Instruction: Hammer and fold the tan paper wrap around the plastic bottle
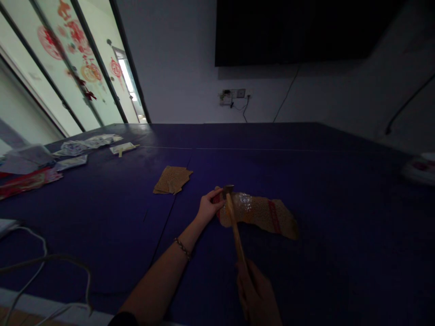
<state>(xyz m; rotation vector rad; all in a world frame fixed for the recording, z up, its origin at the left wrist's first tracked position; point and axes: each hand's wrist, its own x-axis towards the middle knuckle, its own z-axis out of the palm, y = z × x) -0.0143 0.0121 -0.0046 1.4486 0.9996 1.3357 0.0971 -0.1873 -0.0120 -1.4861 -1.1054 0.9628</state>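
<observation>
My right hand [256, 290] is closed around the lower end of the wooden handle of a hammer [235, 228]. Its dark metal head lies over the left end of a long brown speckled piece [261, 212] with red bands and a shiny, clear-looking patch. What kind of thing this piece is, I cannot tell. It lies flat on the dark blue table surface [326, 267]. At its left end, right beside the hammer head, my left hand [208, 207] pinches the edge with thumb and fingers; anything small between them is hidden.
Several flat brown speckled pieces [172, 179] lie stacked to the left. Farther left are plastic packets [90, 144], a small white packet [123, 148] and a red packet [29, 181]. Loose cables [44, 258] loop at the near left. A dark screen [292, 31] hangs on the wall.
</observation>
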